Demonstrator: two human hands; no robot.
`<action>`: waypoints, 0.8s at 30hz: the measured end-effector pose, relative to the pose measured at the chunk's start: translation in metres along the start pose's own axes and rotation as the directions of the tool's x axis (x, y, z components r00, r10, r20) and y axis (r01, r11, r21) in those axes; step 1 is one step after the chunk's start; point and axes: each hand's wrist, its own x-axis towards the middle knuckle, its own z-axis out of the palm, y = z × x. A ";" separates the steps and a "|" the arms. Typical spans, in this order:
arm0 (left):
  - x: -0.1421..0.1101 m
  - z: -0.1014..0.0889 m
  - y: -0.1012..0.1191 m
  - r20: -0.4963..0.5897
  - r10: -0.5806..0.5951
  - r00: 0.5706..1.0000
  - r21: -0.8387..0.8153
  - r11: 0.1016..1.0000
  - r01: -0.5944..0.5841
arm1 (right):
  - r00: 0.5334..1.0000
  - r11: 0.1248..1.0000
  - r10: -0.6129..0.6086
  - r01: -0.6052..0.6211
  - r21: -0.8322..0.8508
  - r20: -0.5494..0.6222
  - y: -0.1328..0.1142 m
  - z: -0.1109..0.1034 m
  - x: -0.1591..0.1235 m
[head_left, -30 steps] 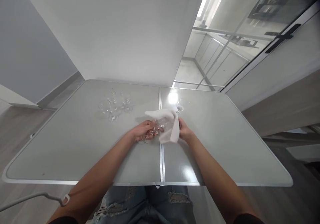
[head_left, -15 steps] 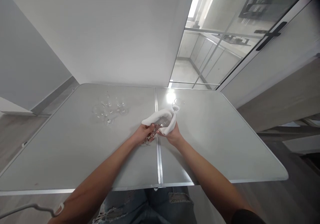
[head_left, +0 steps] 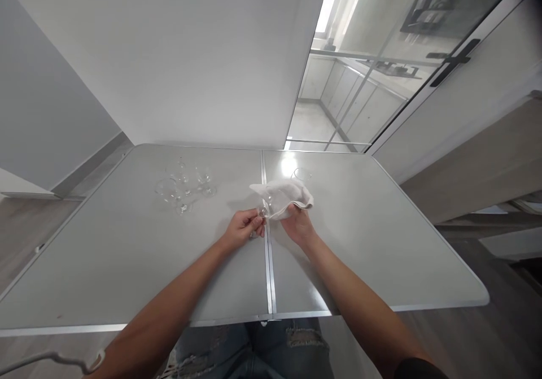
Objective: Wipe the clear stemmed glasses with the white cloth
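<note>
Over the table's centre seam, my left hand (head_left: 246, 226) is closed around the stem of a clear wine glass (head_left: 264, 208), whose foot peeks out below the fingers. A white cloth (head_left: 283, 196) drapes over the bowl and hides most of it. My right hand (head_left: 298, 224) grips the cloth from below on the right, its fingers partly covered by the fabric. Just behind the cloth stands another clear glass (head_left: 302, 173), with only its upper rim showing.
Several clear stemmed glasses (head_left: 183, 186) stand grouped on the left half of the pale folding table (head_left: 127, 255). A white wall (head_left: 212, 74) rises behind the table's far edge. A glass-paned door (head_left: 364, 85) is at the back right. A grey cable (head_left: 51, 357) crosses the lower left.
The cloth has shifted from lining the bowl's edge to spreading over it, now covering most of the glass. My right hand has turned with the cloth; my left still holds the stem.
</note>
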 end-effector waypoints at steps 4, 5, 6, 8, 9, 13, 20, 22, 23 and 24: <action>-0.002 -0.001 0.006 -0.020 0.065 0.998 0.039 0.997 -0.065 | 0.987 0.991 0.073 -0.055 -0.124 0.146 0.001 -0.004 -0.003; -0.002 -0.001 0.007 -0.004 0.066 0.998 0.062 0.996 -0.066 | 0.982 0.985 0.078 -0.050 -0.164 0.170 0.001 -0.006 -0.003; -0.001 -0.001 0.008 0.012 0.059 0.998 0.077 0.995 -0.059 | 0.978 0.979 0.080 -0.041 -0.199 0.192 0.001 -0.007 -0.004; -0.001 0.000 0.008 0.020 0.028 0.999 0.065 0.997 -0.030 | 0.957 0.971 0.107 -0.041 -0.236 0.271 0.000 -0.010 -0.005; 0.000 0.000 0.008 0.014 0.010 1.000 0.042 0.999 -0.010 | 0.938 0.971 0.126 -0.051 -0.232 0.322 -0.002 -0.012 -0.006; 0.000 0.000 0.004 -0.006 -0.024 1.000 -0.092 0.996 0.023 | 0.915 0.990 0.132 -0.103 -0.094 0.381 -0.013 -0.018 -0.010; -0.001 -0.001 0.007 0.029 -0.027 0.999 -0.124 0.992 0.031 | 0.961 0.962 0.163 -0.105 -0.252 0.225 -0.017 -0.024 -0.003; -0.001 0.000 0.007 0.069 -0.036 0.997 -0.119 0.992 0.044 | 0.982 0.922 0.044 0.030 -0.386 0.181 -0.014 -0.023 0.002; -0.001 0.001 0.006 0.091 -0.039 0.995 -0.135 0.989 0.052 | 0.986 0.896 -0.018 0.090 -0.434 0.168 -0.011 -0.022 0.004; -0.001 0.001 0.005 0.109 -0.042 0.993 -0.158 0.986 0.058 | 0.986 0.880 -0.065 0.129 -0.457 0.152 -0.008 -0.021 0.004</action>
